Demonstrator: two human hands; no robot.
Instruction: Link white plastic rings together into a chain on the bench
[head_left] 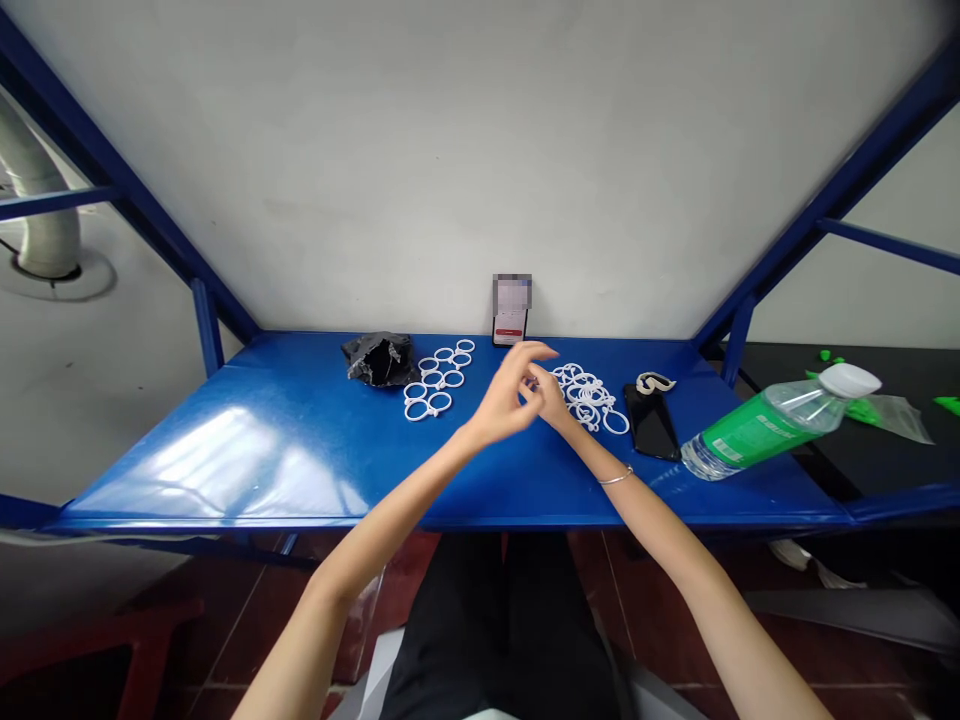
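Observation:
My left hand (504,397) is over the middle of the blue table, its fingers curved and its thumb held apart from them. No object shows in its gap. My right hand (551,400) meets it from the right, its fingertips partly covered by the left hand, so I cannot see whether they pinch anything. Just right of my right hand lies a loose pile of white plastic rings (589,395), overlapping one another. On the left side, several more white rings (435,378) lie flat in rough rows, each with a small knob.
A crumpled black plastic bag (381,360) lies left of the rows. One phone (511,312) leans against the wall; another phone (651,422) lies flat at right, a beige curled strip (655,383) at its top. A green-labelled bottle (772,425) stands near the right end of the blue table (300,430).

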